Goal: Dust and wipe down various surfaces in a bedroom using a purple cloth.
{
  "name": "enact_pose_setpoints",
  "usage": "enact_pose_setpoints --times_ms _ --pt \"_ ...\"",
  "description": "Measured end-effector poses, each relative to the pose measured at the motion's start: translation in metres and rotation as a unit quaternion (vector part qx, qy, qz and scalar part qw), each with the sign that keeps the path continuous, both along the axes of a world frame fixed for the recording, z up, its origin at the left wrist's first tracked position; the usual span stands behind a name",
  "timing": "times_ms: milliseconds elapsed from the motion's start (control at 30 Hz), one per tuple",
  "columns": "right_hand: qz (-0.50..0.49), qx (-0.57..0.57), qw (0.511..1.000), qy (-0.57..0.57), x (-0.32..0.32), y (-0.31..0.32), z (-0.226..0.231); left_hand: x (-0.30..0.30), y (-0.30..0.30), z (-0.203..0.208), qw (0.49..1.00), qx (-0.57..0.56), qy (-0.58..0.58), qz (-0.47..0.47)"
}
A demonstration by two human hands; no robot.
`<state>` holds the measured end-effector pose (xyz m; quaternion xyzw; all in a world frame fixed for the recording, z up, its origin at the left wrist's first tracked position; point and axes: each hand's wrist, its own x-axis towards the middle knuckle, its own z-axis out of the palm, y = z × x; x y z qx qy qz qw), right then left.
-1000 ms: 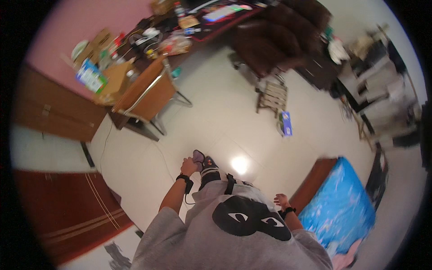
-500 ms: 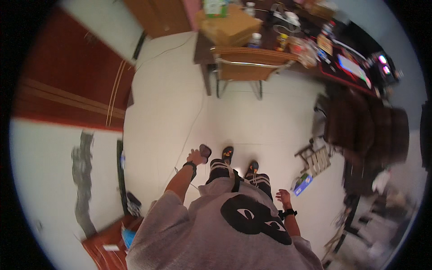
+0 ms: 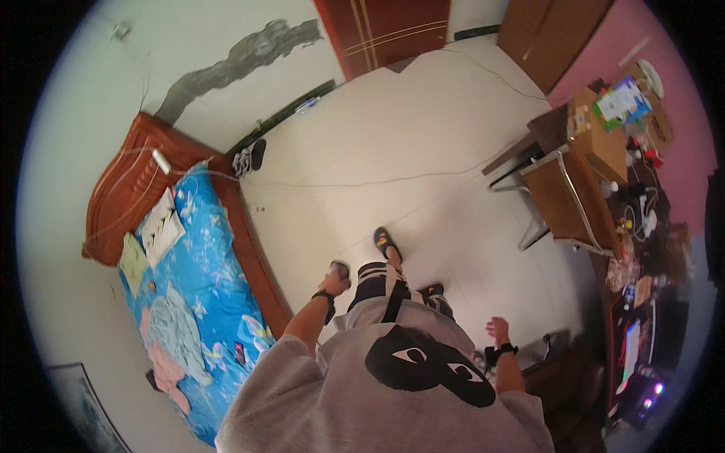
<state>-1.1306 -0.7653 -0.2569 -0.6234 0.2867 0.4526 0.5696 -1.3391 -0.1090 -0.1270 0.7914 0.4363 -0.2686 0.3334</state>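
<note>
Because the pale cable [image 3: 362, 183] lies across the floor [image 3: 423, 143] ahead of the forward shoe [image 3: 387, 243], I judge a snag underfoot to be the first hazard: a step landing on it could jolt the whole body. From my remote view, the left hand [image 3: 332, 285] grips a small dark purplish object [image 3: 340, 269], held in front of the grey shirt [image 3: 317, 392], just left of the shorts [image 3: 370, 285]. If those fingers slacken, or the arm swings too far toward the bed [image 3: 260, 264] and knocks its wooden side, I think the object could drop. Its free end juts past the fingers, ahead of the person and slightly to the right; the outline is blurred and roundish, so I can't settle its long axis. The right hand [image 3: 497, 330] hangs apart on the other side, fingers loosely spread, and I see nothing in it.
</note>
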Motion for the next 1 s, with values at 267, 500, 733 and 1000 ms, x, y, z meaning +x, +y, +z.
enact_pose_setpoints --times_ms 267,500,733,1000 --pt "0.254 -0.124 0.95 -0.133 0.05 0.224 0.119 -0.24 -0.053 -0.047 0.951 -0.084 0.16 0.251" --pt "0.361 -0.104 0.925 -0.063 -0.025 0.358 0.115 -0.284 0.005 -0.064 0.94 -0.088 0.149 0.294" --pt "0.567 -0.099 0.803 -0.154 -0.049 0.52 0.103 -0.277 0.177 -0.044 0.916 0.015 -0.016 0.4" --pt "0.558 -0.058 0.82 -0.114 -0.076 0.715 0.153 -0.267 0.344 0.004 0.923 0.043 -0.103 0.368"
